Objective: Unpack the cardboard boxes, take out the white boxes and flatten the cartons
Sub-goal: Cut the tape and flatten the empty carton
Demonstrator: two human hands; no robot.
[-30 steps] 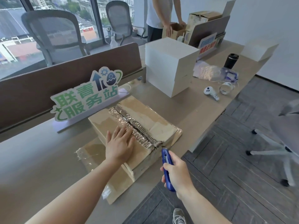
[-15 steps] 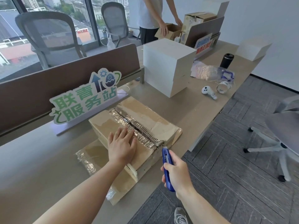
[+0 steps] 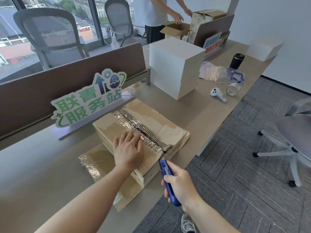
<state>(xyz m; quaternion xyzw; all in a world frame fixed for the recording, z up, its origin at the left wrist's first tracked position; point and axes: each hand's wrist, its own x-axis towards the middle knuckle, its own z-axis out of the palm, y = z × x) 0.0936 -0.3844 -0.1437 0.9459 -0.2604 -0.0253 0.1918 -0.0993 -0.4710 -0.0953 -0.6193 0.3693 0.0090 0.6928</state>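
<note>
A taped cardboard carton (image 3: 161, 125) lies on the desk, its top seam split under shiny tape. It sits on a flattened carton (image 3: 99, 162). My left hand (image 3: 128, 149) presses flat on the carton's near flap, fingers straight. My right hand (image 3: 179, 181) grips a blue utility knife (image 3: 166, 175), whose tip touches the near end of the seam at the carton's front edge. Two stacked white boxes (image 3: 175, 68) stand behind the carton. Another white box (image 3: 264, 49) rests at the desk's far right corner.
A green-lettered sign (image 3: 87, 101) stands against the brown partition (image 3: 67, 78). A white controller (image 3: 218, 94), tape roll (image 3: 233, 89), plastic bags (image 3: 218, 73) and black cup (image 3: 237, 61) lie right. Another person (image 3: 156, 15) handles open cartons (image 3: 176, 30) beyond. Office chairs surround the desk.
My right hand has brought the knife up and forward until its tip meets the carton's near seam end. The left hand stays pressed on the flap.
</note>
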